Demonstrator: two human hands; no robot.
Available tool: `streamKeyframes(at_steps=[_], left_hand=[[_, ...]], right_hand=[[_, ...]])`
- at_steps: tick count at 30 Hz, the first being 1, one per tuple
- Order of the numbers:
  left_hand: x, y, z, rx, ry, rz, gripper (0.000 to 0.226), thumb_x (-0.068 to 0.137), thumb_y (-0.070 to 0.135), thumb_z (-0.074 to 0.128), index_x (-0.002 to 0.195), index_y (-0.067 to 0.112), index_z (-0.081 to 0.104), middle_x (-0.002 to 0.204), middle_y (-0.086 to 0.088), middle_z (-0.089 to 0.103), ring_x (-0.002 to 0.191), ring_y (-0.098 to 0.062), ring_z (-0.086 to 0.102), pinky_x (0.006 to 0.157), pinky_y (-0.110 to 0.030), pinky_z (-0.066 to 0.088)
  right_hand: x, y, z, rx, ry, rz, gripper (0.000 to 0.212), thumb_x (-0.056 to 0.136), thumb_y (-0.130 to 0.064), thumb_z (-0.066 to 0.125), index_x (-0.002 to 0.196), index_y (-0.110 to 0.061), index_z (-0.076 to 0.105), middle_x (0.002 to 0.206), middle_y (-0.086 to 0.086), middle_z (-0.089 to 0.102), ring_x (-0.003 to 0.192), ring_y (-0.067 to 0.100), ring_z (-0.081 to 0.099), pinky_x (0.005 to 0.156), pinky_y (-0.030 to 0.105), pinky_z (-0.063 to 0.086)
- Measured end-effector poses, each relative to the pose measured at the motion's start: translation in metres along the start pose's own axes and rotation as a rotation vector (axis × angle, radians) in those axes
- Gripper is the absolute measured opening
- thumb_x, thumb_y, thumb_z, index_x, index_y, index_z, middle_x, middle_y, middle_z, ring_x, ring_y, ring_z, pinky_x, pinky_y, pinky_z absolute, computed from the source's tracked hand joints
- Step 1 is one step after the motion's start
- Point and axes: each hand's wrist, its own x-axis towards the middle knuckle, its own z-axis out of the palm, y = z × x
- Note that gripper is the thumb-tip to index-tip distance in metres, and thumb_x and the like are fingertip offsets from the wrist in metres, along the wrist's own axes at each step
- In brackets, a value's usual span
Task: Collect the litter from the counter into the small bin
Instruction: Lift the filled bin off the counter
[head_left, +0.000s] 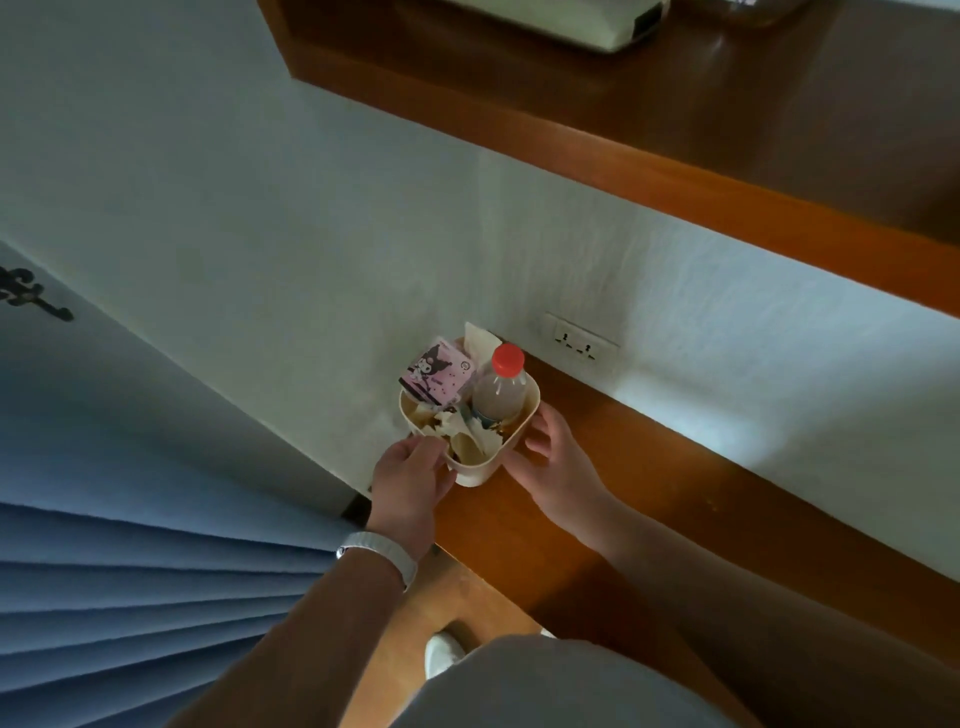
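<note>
Bin (478, 472) holds bottle (496, 401), cartoon-printed pink box (436, 374).

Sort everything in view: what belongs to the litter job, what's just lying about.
Job: small bin, its bottle, pink carton, crumpled paper; left hand and right hand holding the bin; counter.
Just there: wall socket, curtain, upper shelf.
</note>
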Motion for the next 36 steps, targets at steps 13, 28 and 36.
streamKeyframes(at_steps=[13, 28, 36], left_hand=[[0.031, 0.001, 0.026, 0.086, -0.104, 0.028, 0.023, 0.101, 0.02, 0.062, 0.117, 0.006, 0.07, 0.122, -0.018, 0.071, 0.12, -0.027, 0.067, 0.107, -0.044, 0.055], [0.077, 0.024, 0.044, 0.345, -0.152, 0.149, 0.04, 0.089, 0.05, 0.062, 0.117, 0.023, 0.069, 0.117, -0.004, 0.072, 0.114, -0.023, 0.066, 0.106, -0.045, 0.052], [0.091, 0.033, 0.056, 0.395, -0.18, 0.103, 0.049, 0.092, 0.051, 0.063, 0.128, 0.019, 0.065, 0.109, 0.002, 0.067, 0.121, -0.027, 0.064, 0.109, -0.049, 0.051]], right_hand=[[0.045, 0.012, -0.016, 0.129, 0.047, 0.119, 0.079, 0.083, -0.034, 0.075, 0.148, -0.027, 0.03, 0.125, -0.024, 0.046, 0.103, -0.007, 0.052, 0.081, 0.017, 0.042], [0.095, -0.005, -0.027, -0.001, 0.079, 0.053, 0.069, 0.09, -0.031, 0.069, 0.147, -0.032, 0.029, 0.133, -0.019, 0.046, 0.121, 0.006, 0.049, 0.1, 0.033, 0.041], [0.113, -0.012, -0.038, -0.038, 0.095, 0.044, 0.066, 0.094, -0.03, 0.063, 0.149, -0.031, 0.027, 0.152, -0.004, 0.041, 0.12, 0.005, 0.047, 0.097, 0.032, 0.04]])
